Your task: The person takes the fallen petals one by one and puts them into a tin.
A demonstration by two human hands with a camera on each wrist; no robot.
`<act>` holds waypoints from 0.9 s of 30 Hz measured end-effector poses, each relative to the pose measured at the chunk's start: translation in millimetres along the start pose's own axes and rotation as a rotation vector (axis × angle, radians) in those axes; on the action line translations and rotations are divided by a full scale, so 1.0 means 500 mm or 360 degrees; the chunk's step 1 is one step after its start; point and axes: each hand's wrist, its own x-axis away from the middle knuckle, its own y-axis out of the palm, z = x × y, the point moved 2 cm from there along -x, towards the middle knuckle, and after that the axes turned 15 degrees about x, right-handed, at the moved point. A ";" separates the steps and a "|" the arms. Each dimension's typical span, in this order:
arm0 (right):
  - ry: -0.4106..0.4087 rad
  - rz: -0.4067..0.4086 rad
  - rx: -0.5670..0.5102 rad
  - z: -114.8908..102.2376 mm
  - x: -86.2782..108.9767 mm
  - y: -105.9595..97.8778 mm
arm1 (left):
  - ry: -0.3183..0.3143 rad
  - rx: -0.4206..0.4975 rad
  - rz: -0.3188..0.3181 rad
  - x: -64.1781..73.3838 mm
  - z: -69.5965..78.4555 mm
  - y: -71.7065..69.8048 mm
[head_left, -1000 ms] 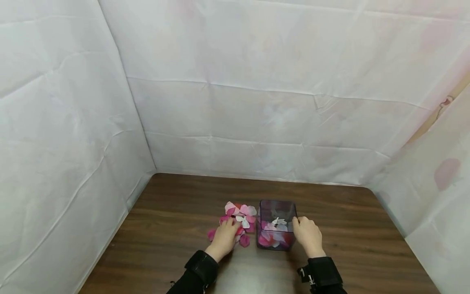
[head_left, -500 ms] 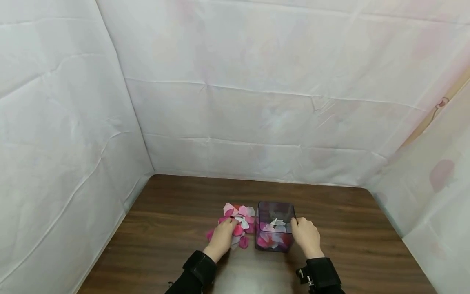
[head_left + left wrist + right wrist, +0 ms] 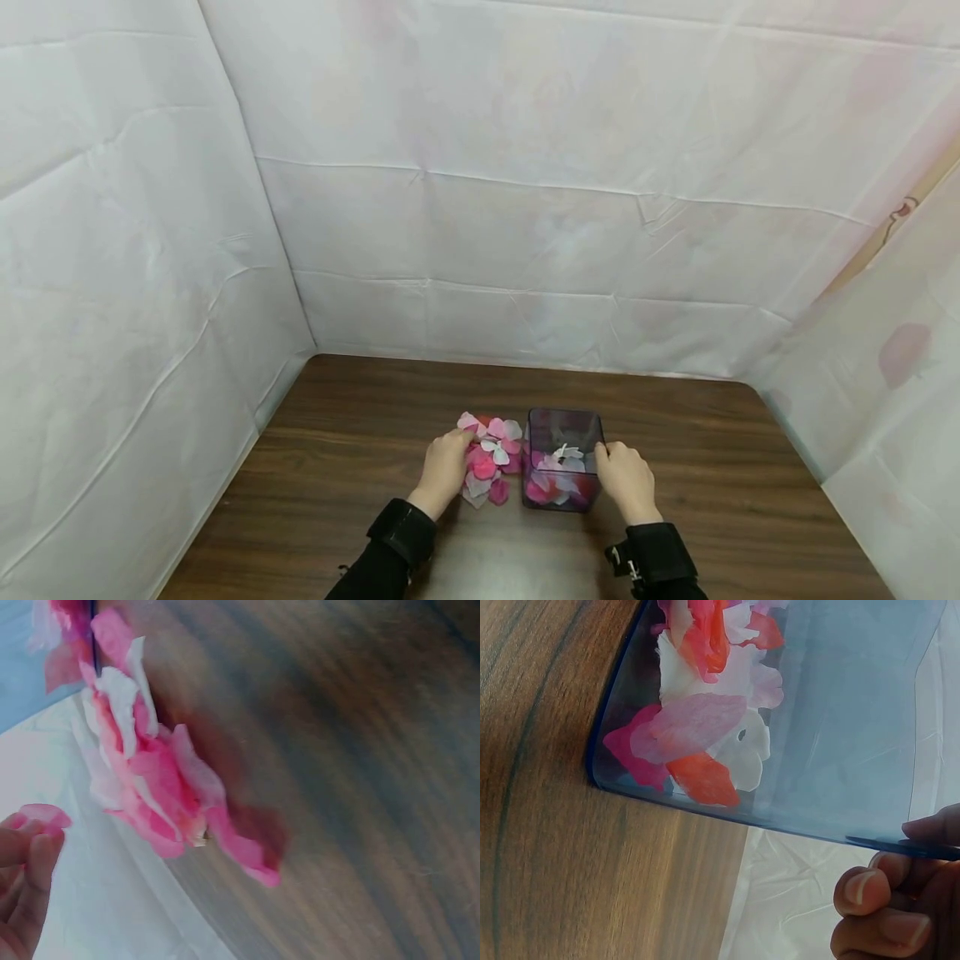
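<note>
Between thumb and fingers, my left hand (image 3: pixel 446 462) pinches a pink petal (image 3: pixel 46 815), seen clear of the pile in the left wrist view. Just right of that hand in the head view lies a loose pile of artificial petals (image 3: pixel 497 452), in pink, magenta, white and some red. A see-through purplish box (image 3: pixel 564 427) with no lid stands to the right of the pile. Pink, white and red petals (image 3: pixel 697 731) cover its bottom. My right hand (image 3: pixel 628 479) grips the box's right rim, thumb on one side and curled fingers on the other.
All of this is on a dark brown wooden table (image 3: pixel 360 400). White sheets (image 3: pixel 480 233) hang behind it and on both sides. A black band (image 3: pixel 403 533) is strapped round each wrist.
My left hand has lifted from the lower left of the pile and moved slightly away and left. A magenta petal at the pile's left edge no longer shows there. My right hand stays on the box.
</note>
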 end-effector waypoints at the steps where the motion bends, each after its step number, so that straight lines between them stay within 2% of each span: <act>1: -0.0003 -0.0005 0.0004 0.000 0.001 -0.001 | 0.0004 0.0004 0.0012 -0.003 0.003 -0.002; 3: -0.0001 -0.0017 0.0007 0.001 0.001 -0.001 | 0.0007 0.0080 0.0031 -0.010 0.012 -0.006; 7: -0.0001 -0.0024 0.0006 0.004 0.002 0.000 | 0.0087 0.0222 0.0149 -0.030 0.039 -0.011; 11: -0.0003 -0.0020 0.0005 0.006 0.002 0.002 | 0.0136 0.0269 0.0208 -0.057 0.078 -0.012; 14: 0.0002 -0.0022 0.0008 0.007 0.002 0.004 | 0.0140 0.0337 0.0171 -0.077 0.112 -0.011; 17: 0.0013 -0.0019 0.0014 0.007 0.001 0.005 | 0.0192 0.0410 0.0147 -0.092 0.148 -0.005; 21: 0.0030 -0.0011 0.0014 0.006 0.000 0.006 | 0.0298 0.0364 0.0092 -0.102 0.187 0.011; 23: 0.0032 -0.0005 0.0011 0.005 0.000 0.006 | 0.0328 0.0303 0.0024 -0.102 0.202 0.021; 27: 0.0014 -0.0001 0.0006 0.003 0.001 0.005 | 0.0326 0.0156 -0.0203 -0.098 0.217 0.045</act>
